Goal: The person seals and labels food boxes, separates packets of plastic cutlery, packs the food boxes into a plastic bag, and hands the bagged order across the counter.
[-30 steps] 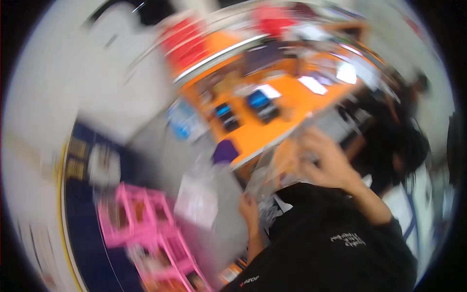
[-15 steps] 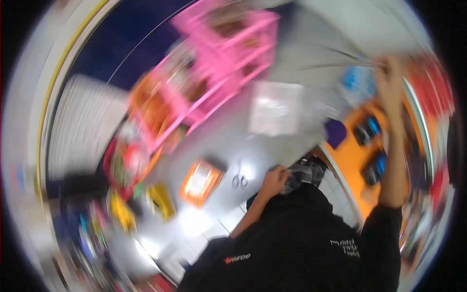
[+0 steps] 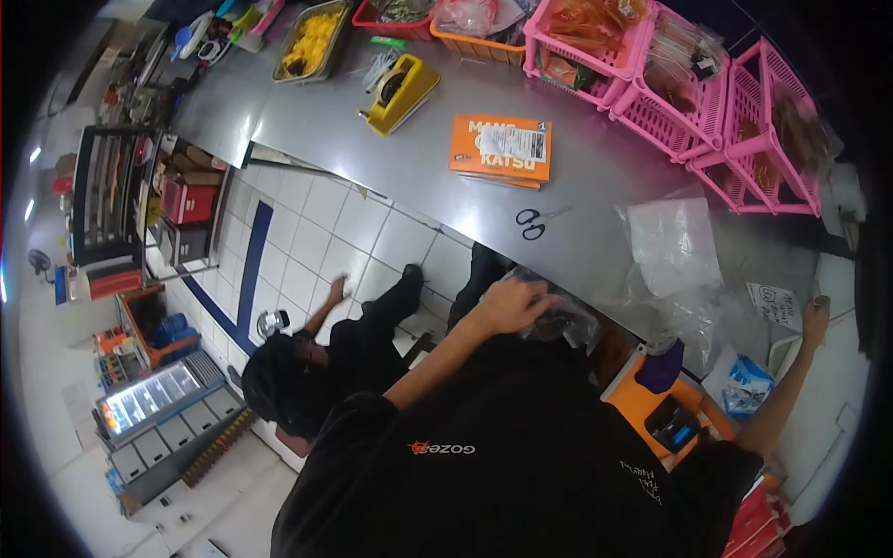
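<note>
"Plastic bag [image 3: 569, 323] beside the black shirt [image 3: 521, 474]: both hands there?"

"Right hand [image 3: 816, 319] has left it for the handwritten note [image 3: 775, 305]; pinch unconfirmed. So left hand [image 3: 513, 305] alone attends the bag, fingers bent; can't tell if it grips."

"Containers?"

"Metal tray [image 3: 334, 46]: yellow pieces. Pink baskets [image 3: 653, 131]: bagged goods."

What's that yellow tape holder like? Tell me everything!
The tape holder is bright yellow and looks like plastic, with a dark-centred roll sitting in it. It rests on the shiny metal counter, slantwise in the picture, left of the orange pile. Nobody is touching it.
</note>
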Available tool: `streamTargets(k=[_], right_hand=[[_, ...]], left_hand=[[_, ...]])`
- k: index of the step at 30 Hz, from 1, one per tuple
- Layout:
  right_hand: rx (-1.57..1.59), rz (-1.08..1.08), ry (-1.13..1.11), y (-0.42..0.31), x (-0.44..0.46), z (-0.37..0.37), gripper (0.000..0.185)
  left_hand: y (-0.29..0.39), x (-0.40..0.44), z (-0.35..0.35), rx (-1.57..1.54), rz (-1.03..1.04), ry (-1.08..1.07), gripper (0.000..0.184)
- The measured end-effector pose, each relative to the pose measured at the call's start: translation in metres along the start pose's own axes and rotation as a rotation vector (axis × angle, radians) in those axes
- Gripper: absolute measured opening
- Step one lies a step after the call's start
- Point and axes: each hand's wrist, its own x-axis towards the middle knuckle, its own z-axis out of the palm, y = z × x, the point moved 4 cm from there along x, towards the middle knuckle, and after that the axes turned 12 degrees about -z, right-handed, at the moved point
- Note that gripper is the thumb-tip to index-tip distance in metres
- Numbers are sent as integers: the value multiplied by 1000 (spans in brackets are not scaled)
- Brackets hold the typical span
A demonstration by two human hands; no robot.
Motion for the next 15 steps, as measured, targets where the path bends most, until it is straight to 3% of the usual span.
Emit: streamTargets(k=[2, 8, 10, 11, 14, 15], right_hand=[[-34, 11, -37, 19, 14, 7, 34], [-122, -264, -38, 37, -1, -1, 44], [-53, -130, -29, 24, -11, -10, 52], [25, 63, -128, 5, -18, -21, 57], [-258, -79, -20, 4, -28, -24, 58], [-314, -18, 77, -42, -39, -45, 56]], left_hand=[[2, -4, -13, -53, -40, 13, 39], [-3, -17, -40, -193, -152, 106, 41], [-7, -18, -46, -291, -224, 115, 39], [-12, -19, -46, -309, -239, 118, 39], [-11, -22, -52, -386, -253, 95, 42], [-14, -23, -50, -390, -260, 96, 42]])
